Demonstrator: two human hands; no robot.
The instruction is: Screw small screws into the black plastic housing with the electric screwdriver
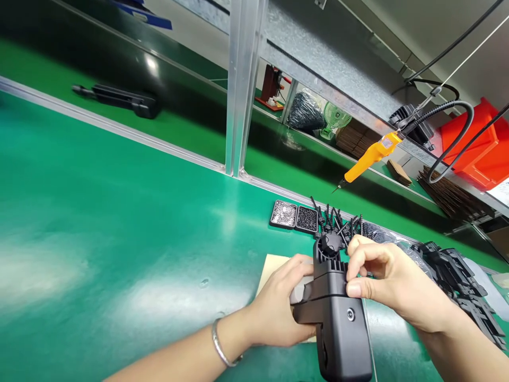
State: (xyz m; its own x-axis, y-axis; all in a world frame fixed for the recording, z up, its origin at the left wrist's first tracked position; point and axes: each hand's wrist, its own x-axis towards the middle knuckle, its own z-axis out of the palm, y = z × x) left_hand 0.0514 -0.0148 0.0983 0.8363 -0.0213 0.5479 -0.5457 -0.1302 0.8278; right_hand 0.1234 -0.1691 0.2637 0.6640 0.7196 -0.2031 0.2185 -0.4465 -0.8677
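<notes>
A black plastic bracket-like assembly [344, 334] with a ribbed round knob at its top stands in front of me. My left hand [280, 302] wraps round its side arm, and some of those fingers are hidden behind it. At the upper right side of the assembly, my right hand [382, 273] has thumb and forefinger pinched together against the body. Whatever lies between those fingertips is too small or hidden to make out. A round screw head [350, 314] shows on the front face. Beneath my left hand lies a pale yellow board [272, 265].
Two small trays hold silver parts [283, 213] and black screws [306, 218]. Black bolts with knobs [338, 220] lie beside them. An orange electric screwdriver [371, 156] hangs from a cable. More black parts [457, 276] lie at right. A black assembly [119, 99] lies beyond the rail.
</notes>
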